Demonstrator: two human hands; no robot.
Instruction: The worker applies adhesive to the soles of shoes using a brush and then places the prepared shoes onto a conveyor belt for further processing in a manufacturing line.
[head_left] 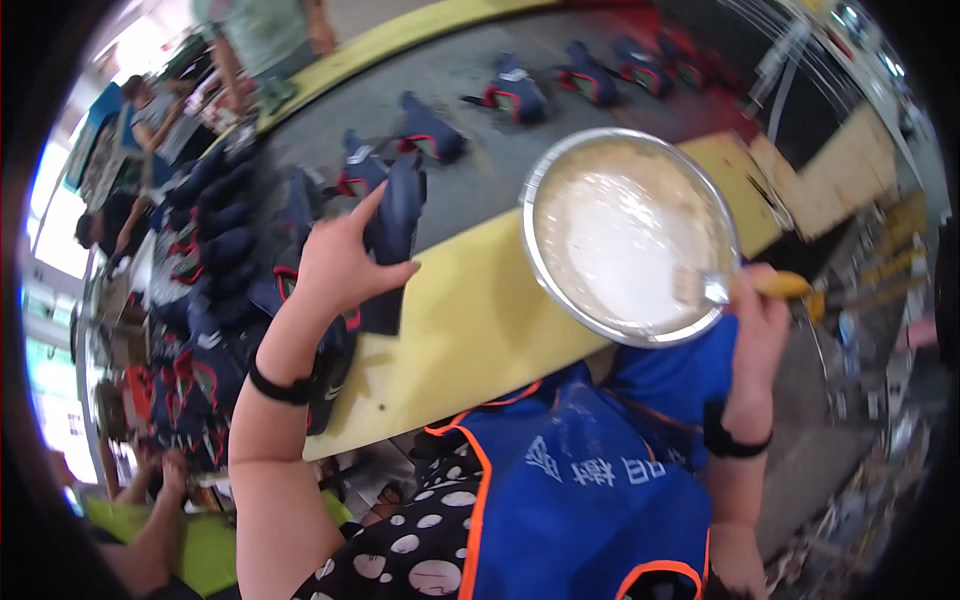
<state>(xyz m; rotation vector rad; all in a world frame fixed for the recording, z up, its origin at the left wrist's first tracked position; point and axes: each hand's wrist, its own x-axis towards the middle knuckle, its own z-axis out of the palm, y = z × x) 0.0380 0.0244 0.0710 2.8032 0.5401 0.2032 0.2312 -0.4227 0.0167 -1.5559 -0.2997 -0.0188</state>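
Note:
My right hand [760,310] is closed around a brush [716,288] with a yellow handle. Its bristles are over the white liquid [620,235] in a round metal bowl [532,250], at the bowl's right side. On the left, my left hand [338,262] has its thumb and index finger spread apart in front of a dark navy shoe upper [398,215]. The hand overlaps the upper in view; its other fingers are partly hidden, so I cannot tell how firmly it touches the piece. Below that wrist lies another dark shoe piece [325,385].
A grey conveyor belt [470,165] carries a row of navy shoe uppers with red edging [515,92]. A yellow ledge [450,340] borders it. More uppers [215,220] pile up at left. Other people [265,40] stand or sit across and to the left.

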